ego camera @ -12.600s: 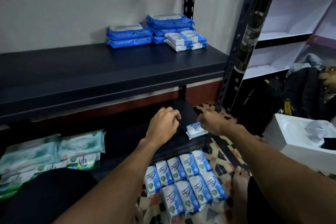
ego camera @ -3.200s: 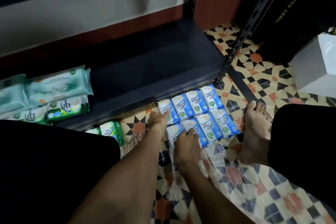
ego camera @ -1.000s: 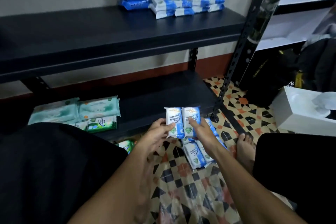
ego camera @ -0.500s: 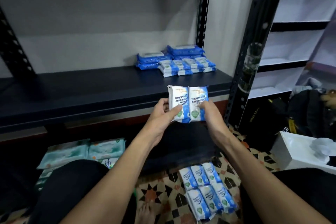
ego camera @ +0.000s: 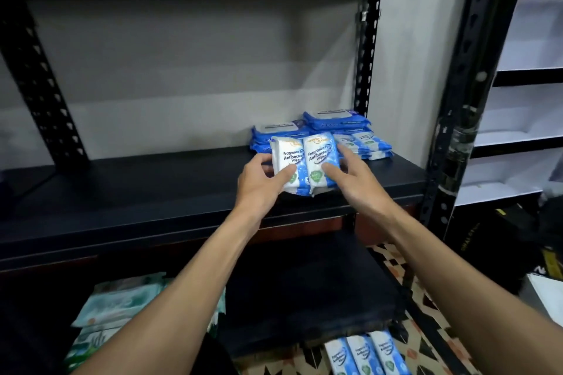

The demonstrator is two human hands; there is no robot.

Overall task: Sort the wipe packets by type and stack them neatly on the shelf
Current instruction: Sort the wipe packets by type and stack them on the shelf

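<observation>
Holding: the left hand (ego camera: 262,183) and the right hand (ego camera: 353,179) each pinch one side of a pair of small antibacterial wipe packets (ego camera: 320,158), thumbs on the printed faces and fingers curled behind.
Pair's position: the two packets are side by side and upright over the front part of the middle shelf (ego camera: 152,189). Whether their lower edges touch the board I cannot tell.
Neighbours on the shelf: a low stack of matching small packets (ego camera: 365,143) lies just behind and to the right, beside the large dark-blue packs (ego camera: 335,122) against the wall.
Just changed: a second ago the pair was low, close to the floor. Half a second ago it hung in front of the shelf edge. Now it is past the edge and near the matching stack.
Meaning for the task: this looks like the placing step for these two, probably onto or beside the small stack.
Left to sort: more small packets on the floor (ego camera: 365,353) show at the bottom edge, and green-and-white packs (ego camera: 122,301) sit on the lower shelf (ego camera: 304,289).
Watch for: soft packets may slide, so the stack's edges probably need squaring.
</observation>
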